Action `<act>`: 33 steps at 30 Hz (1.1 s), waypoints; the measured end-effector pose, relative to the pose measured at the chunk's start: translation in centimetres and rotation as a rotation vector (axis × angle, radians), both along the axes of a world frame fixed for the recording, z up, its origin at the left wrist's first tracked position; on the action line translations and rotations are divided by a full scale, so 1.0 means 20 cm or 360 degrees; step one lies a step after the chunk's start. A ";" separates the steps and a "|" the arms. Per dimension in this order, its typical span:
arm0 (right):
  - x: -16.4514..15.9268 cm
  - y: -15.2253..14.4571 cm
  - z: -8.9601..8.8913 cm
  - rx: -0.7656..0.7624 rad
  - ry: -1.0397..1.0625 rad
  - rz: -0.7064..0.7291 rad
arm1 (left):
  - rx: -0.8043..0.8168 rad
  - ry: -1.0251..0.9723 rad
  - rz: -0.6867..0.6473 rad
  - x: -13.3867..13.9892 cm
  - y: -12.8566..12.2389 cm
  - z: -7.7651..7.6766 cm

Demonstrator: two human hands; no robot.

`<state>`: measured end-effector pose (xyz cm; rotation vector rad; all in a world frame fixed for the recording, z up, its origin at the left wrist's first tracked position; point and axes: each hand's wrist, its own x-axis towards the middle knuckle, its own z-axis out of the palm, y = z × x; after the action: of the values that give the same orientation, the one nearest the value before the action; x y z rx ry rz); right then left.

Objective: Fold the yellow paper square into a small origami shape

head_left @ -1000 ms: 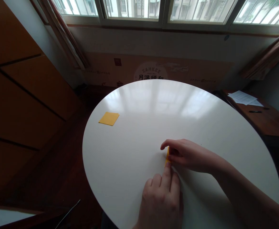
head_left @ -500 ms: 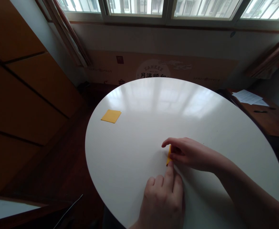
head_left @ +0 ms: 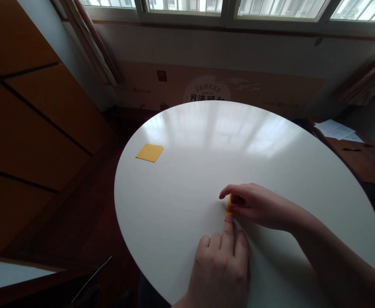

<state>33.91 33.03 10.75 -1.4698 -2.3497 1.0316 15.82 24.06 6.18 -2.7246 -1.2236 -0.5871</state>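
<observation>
A small piece of folded yellow paper (head_left: 228,202) is on the round white table (head_left: 174,201), mostly hidden behind my fingers. From the right, my right hand (head_left: 251,203) closes over it, thumb against the paper and index finger arched past its far end. My left hand (head_left: 221,261) comes from below; its index finger is stretched out and presses the paper's near end, while the other fingers are curled. A small stack of square yellow paper (head_left: 149,153) lies flat at the table's left side, apart from both hands.
At right, a brown wooden desk (head_left: 367,160) holds white sheets (head_left: 336,129) and a dark pen (head_left: 352,149). Orange-brown cabinets (head_left: 23,119) stand left. Behind the table, a printed beige panel (head_left: 254,87) runs below the window (head_left: 187,6).
The view has tilted down slightly. My left thumb sits a little farther from the index finger; both hands otherwise stay at the folded paper, and the stack has not moved.
</observation>
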 end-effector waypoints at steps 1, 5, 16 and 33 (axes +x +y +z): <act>0.00 0.00 0.00 0.0002 -0.0003 0.0000 | 0.0000 0.0001 -0.0004 0.00 0.00 0.00; 0.00 0.00 0.00 -0.0002 -0.0004 0.0008 | 0.0016 -0.0005 -0.0005 0.00 0.00 0.00; 0.00 0.00 0.00 -0.0010 -0.0010 0.0009 | 0.0107 -0.0072 -0.0009 -0.02 -0.01 -0.03; 0.00 0.00 0.00 -0.0041 0.0003 -0.0004 | 0.0203 -0.0088 0.0097 0.18 -0.07 0.00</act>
<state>33.84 33.04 10.82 -1.4798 -2.3412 1.0661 19.44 22.59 6.12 -2.5739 -1.2312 -0.7122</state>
